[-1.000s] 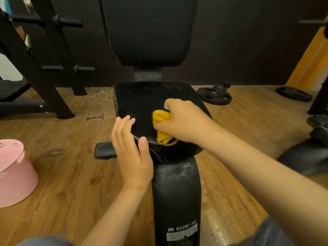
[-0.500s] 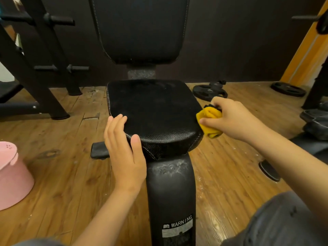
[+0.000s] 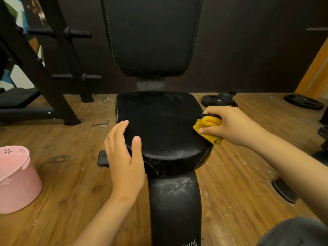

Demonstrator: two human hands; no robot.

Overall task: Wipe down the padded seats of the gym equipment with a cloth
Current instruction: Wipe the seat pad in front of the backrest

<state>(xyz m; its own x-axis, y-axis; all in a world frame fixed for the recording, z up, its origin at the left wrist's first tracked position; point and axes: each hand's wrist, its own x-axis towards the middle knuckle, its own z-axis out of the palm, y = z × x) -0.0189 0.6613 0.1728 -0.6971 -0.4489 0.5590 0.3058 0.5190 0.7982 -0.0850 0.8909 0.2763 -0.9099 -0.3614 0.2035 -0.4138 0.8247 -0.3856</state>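
Note:
A black padded seat (image 3: pixel 159 125) sits in the middle of the view, with a tall black backrest pad (image 3: pixel 150 38) behind it. My right hand (image 3: pixel 234 125) grips a bunched yellow cloth (image 3: pixel 207 126) and holds it against the seat's right edge. My left hand (image 3: pixel 124 157) rests flat on the seat's front left corner, fingers straight and thumb spread. A dusty black frame post (image 3: pixel 174 206) runs down from under the seat.
A pink bucket (image 3: pixel 16 178) stands on the wooden floor at the left. A black rack (image 3: pixel 53 71) rises at the back left. Weight plates (image 3: pixel 219 101) (image 3: pixel 304 101) lie on the floor behind right. Another machine's base (image 3: pixel 323 139) is at the right edge.
My right hand swept the yellow cloth from the seat's front middle out past the right edge, then back onto that edge. My left hand stayed on the front left corner.

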